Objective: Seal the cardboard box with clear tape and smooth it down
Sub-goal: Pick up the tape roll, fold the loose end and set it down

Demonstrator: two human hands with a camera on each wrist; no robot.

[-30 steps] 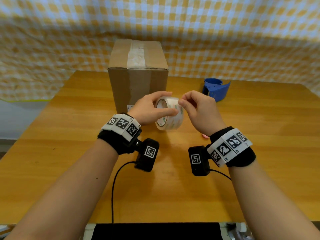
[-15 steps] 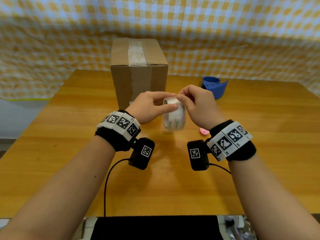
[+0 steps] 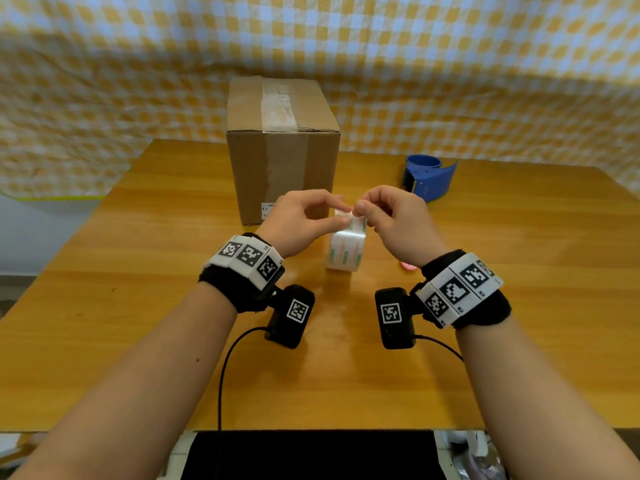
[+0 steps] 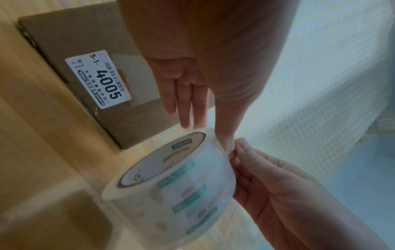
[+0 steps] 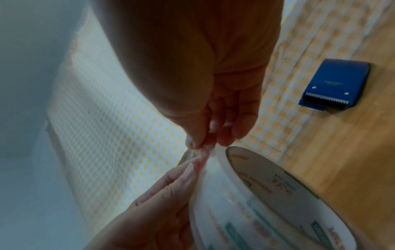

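We've got the tape roll up on edge just in front of the cardboard box, left hand gripping its top, right hand pinching at the rim beside those fingers.

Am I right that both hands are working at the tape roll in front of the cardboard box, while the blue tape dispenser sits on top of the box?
Not quite. The left hand and right hand are at the tape roll in front of the cardboard box, but the blue tape dispenser sits on the table, to the box's right. The head view shows this.
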